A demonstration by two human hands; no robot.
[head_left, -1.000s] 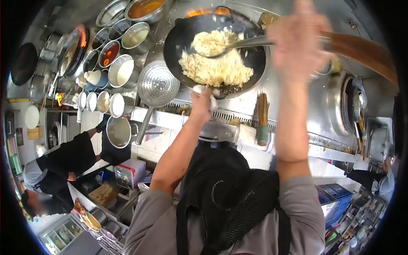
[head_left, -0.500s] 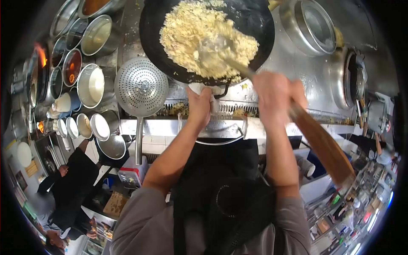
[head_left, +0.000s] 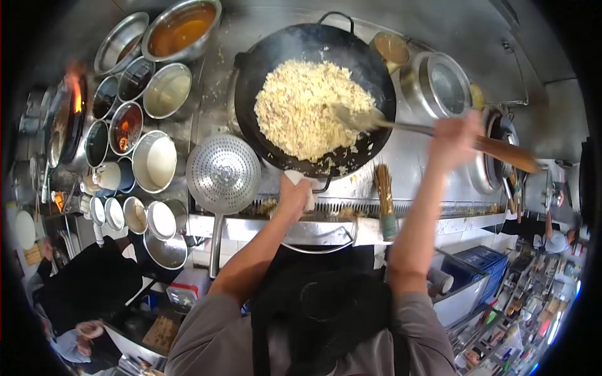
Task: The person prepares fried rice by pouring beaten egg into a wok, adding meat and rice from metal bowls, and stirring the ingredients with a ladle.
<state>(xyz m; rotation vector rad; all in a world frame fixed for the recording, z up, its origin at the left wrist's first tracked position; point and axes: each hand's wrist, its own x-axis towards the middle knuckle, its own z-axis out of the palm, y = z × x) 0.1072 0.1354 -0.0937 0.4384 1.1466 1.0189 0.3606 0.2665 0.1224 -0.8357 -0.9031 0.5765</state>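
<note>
A black wok [head_left: 354,56] holds a mound of pale yellow fried rice [head_left: 301,103], with faint steam above it. My left hand [head_left: 292,199] is closed on a folded white cloth [head_left: 307,188] at the wok's near rim, beside its loop handle. In my right hand [head_left: 454,141], raised to the right of the wok, is a wok spatula with a long wooden handle [head_left: 508,153]. Its metal head is blurred and touches the right side of the rice.
Left of the wok rests a perforated strainer [head_left: 224,172], near several metal pots [head_left: 155,161] of liquids and seasonings. A bamboo brush [head_left: 384,194] lies at the counter's front edge. Nested pots [head_left: 439,81] stand on the right. Flame [head_left: 76,88] rises far left, where other people work.
The view has shifted, showing the whole wok and the brush. My right hand has moved right and away from me, swinging the spatula nearly level. My left hand stays at the cloth.
</note>
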